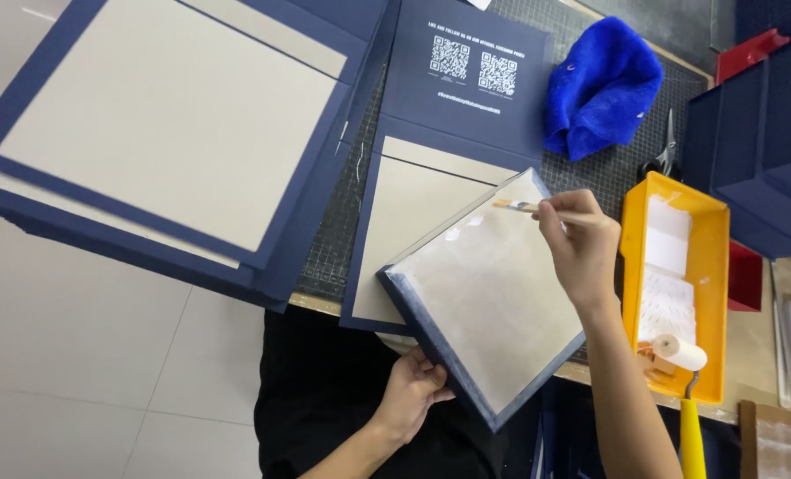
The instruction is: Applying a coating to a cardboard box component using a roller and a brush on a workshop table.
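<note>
- Left hand (411, 392) nearest the body, fingers curled shut around the lower edge of a navy-edged grey board panel (489, 297); thumb on top, the rest hidden beneath. The panel tilts up and away from this hold, its near corner just right of the hand.
- Panel face looks wet and glossy, with pale shine toward its upper left corner.
- Right hand (580, 248) over the panel's far right edge, pinched closed on a small brush (518, 206). The handle runs back into the fingers; the bristle tip sits left of the grip, touching the panel's top corner.
- Judgement: the coat goes on well if strokes run out to the navy border without flooding it, the left hand keeping the panel steady and its fingers off the wet face.
- Under the panel, beyond the left hand: a flat navy cover with grey boards (413, 222) on a gridded cutting mat (582, 173).
- Right of the brush hand: a yellow tray (716, 266) holding a small roller (677, 353), white paste inside.
- Farther off, above the brush hand: a crumpled blue cloth (601, 87); scissors (668, 153) between cloth and tray.
- Far left: a stack of larger navy covers (165, 133), well apart from both hands.
</note>
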